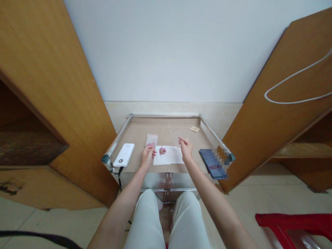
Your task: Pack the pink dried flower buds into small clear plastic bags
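My left hand (147, 156) is over the left edge of a white sheet (169, 158), its fingers pressed together. What they hold, if anything, is too small to tell. Just beyond those fingertips lies a clear plastic bag (151, 139) with small pink pieces in it. A small pile of pink and multicoloured beads (162, 150) rests on the sheet's upper left. My right hand (186, 149) is raised by the sheet's right end, thumb and fingers pinched together. Something thin and see-through seems to be at its fingertips, but I cannot make it out.
A white power bank (124, 155) with a black cable lies at the table's left, a dark phone (211, 162) at its right. Farther back are a small tan card (194, 129) and a thin stick (176, 130). Metal rails (166, 116) edge the table; wooden cabinets flank it.
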A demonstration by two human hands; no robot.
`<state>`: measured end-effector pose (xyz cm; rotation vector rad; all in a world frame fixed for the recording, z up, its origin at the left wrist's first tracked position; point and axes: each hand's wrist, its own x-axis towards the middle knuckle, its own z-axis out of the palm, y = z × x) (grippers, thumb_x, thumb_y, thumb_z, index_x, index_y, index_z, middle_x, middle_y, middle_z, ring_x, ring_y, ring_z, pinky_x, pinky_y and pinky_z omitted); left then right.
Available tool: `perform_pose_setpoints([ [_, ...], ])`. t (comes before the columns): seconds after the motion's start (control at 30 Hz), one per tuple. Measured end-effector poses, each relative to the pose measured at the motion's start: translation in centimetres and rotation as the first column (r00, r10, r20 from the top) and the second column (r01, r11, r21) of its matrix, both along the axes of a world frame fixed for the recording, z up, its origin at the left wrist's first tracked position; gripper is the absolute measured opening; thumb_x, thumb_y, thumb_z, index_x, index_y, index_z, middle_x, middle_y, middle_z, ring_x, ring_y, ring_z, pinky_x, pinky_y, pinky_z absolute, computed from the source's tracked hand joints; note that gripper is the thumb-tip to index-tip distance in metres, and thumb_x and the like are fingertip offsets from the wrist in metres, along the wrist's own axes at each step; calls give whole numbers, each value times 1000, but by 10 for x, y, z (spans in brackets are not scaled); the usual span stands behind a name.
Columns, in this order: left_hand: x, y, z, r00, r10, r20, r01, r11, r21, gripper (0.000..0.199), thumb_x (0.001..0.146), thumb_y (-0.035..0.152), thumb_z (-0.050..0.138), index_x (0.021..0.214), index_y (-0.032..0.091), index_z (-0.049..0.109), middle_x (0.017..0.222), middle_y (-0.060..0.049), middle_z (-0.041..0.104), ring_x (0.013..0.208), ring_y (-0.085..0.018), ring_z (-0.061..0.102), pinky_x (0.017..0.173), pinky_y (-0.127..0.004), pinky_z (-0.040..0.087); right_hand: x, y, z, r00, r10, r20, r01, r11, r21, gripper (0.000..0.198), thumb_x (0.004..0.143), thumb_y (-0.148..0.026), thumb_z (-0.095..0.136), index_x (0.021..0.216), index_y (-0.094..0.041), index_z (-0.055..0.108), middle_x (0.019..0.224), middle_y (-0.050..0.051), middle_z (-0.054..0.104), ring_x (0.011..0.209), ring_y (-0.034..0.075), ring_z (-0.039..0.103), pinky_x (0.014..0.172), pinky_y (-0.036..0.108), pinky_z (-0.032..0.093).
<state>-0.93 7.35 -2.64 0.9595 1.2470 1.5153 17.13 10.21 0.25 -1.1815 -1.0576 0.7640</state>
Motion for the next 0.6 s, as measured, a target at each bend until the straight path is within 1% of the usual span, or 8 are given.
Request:
perform_pose_setpoints([
  [0.07,5,1,7,999,-41,-6,41,999,1,26,62,33,56,81,17,48,61,1,59,54,-9,55,50,-19,38,-11,-9,0,990,66,-123,-79,992,-99,24,60,-27,50,77,-14,63,74,5,64,67,16,57,60,27,42],
  [0.1,8,1,10,998,-70,-5,70,998,-3,29,63,32,56,86,18,46,66,1,61,59,-10,57,54,-20,39,-16,-13,-1,982,86,-168,-108,986,-127,22,58,-26,52,73,-15,62,72,4,64,65,15,58,57,25,42],
  [0.17,13,1,17,994,-114,2,114,994,-5,33,64,32,57,90,19,42,71,0,61,67,-12,59,62,-23,41,-24,-21,-2,965,123,-231,-161,975,-154,18,54,-26,56,69,-16,59,69,3,65,63,15,59,55,24,42],
  [0.23,18,2,21,991,-131,-17,131,991,22,33,64,31,57,91,20,40,74,0,60,71,-12,59,67,-25,41,-32,-27,-3,950,157,-270,-209,962,-177,17,52,-26,58,66,-16,56,66,3,65,64,15,60,55,23,41],
  [0.3,20,3,23,991,-119,-62,124,989,80,32,63,29,59,89,21,41,77,0,58,76,-12,58,71,-25,41,-37,-32,-5,941,195,-278,-255,946,-199,17,51,-25,59,65,-17,54,64,3,65,64,16,60,55,23,41],
  [0.4,22,6,23,989,-103,-102,119,979,167,29,60,21,60,82,20,40,78,1,54,78,-11,56,72,-24,41,-41,-37,-8,940,253,-231,-305,925,-226,17,50,-25,61,63,-17,53,61,2,64,63,15,60,54,23,40],
  [0.5,21,8,21,986,-107,-130,131,974,187,21,60,12,53,73,19,39,72,3,51,70,-10,56,67,-24,41,-44,-39,-12,929,318,-189,-360,895,-264,15,51,-24,61,61,-16,53,58,1,62,61,14,58,54,22,40],
  [0.6,19,9,20,964,-61,-257,119,969,215,13,59,5,45,63,17,43,66,3,51,68,-11,54,68,-24,40,-44,-41,-15,901,379,-212,-426,867,-259,17,55,-27,60,67,-17,56,67,1,62,65,13,57,53,21,40],
])
